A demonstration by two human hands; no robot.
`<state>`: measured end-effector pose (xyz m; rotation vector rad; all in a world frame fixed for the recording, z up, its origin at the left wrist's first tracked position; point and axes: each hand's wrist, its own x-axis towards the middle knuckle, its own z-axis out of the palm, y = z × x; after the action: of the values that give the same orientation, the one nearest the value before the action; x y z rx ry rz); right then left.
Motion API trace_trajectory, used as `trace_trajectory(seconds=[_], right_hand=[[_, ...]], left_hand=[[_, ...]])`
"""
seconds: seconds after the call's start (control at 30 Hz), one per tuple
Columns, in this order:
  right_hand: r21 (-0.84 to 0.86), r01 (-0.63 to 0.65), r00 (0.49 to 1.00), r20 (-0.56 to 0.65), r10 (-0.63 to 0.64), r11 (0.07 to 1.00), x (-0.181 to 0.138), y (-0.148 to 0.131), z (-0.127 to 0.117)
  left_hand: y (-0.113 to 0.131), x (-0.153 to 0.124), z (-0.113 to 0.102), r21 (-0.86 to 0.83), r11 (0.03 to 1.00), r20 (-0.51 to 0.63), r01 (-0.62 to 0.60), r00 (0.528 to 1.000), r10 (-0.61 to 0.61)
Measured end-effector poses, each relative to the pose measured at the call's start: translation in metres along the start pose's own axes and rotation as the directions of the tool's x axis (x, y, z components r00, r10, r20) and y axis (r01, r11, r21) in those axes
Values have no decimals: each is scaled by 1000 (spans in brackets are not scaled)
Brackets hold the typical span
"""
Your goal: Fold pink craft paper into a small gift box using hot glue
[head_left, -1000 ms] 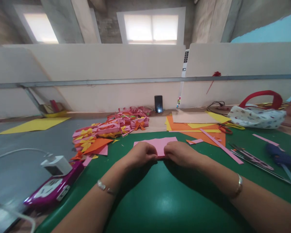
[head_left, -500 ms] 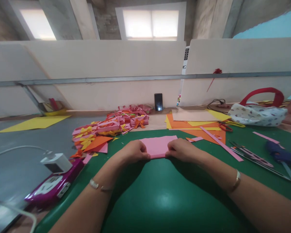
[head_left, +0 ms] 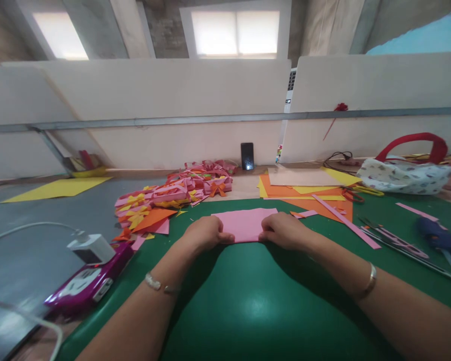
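Note:
A folded pink paper sheet (head_left: 244,224) lies flat on the green mat (head_left: 255,301) in front of me. My left hand (head_left: 205,233) is curled, its fingers pinching the sheet's near left corner. My right hand (head_left: 281,230) is curled the same way on the near right corner. Both press the paper's near edge onto the mat. Each wrist wears a bracelet.
A heap of pink, orange and yellow paper bows (head_left: 173,198) lies to the left. Orange and yellow sheets (head_left: 304,193), pink strips (head_left: 346,228), scissors (head_left: 351,193), a blue glue gun (head_left: 438,238) and a bag (head_left: 406,173) sit right. A magenta power strip (head_left: 86,283) with charger lies near left; a phone (head_left: 247,156) leans on the partition.
My hands, close together on the paper's near edge a second ago, have slid apart along it to its two corners. More of the pink sheet shows between them.

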<state>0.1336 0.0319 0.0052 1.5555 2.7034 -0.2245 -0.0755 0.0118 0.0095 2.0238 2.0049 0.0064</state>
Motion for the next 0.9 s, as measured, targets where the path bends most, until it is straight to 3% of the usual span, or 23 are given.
trace_trajectory(seconds=[0.23, 0.37, 0.57, 0.8, 0.9], right_hand=[[-26, -33, 999, 32, 33, 999, 1, -3, -4], [-15, -7, 998, 66, 8, 1000, 1, 11, -10], [46, 46, 988, 147, -52, 998, -5, 36, -21], [102, 68, 978, 192, -87, 992, -7, 42, -24], [102, 57, 978, 195, -76, 993, -7, 43, -25]], left_hand=[[10, -8, -6, 117, 989, -33, 90, 996, -87], [10, -9, -7, 146, 984, -27, 106, 994, -103], [6, -7, -5, 148, 985, -12, 86, 996, -86], [2, -7, -4, 109, 992, -21, 58, 998, -56], [6, -7, -4, 75, 997, -44, -18, 999, 21]])
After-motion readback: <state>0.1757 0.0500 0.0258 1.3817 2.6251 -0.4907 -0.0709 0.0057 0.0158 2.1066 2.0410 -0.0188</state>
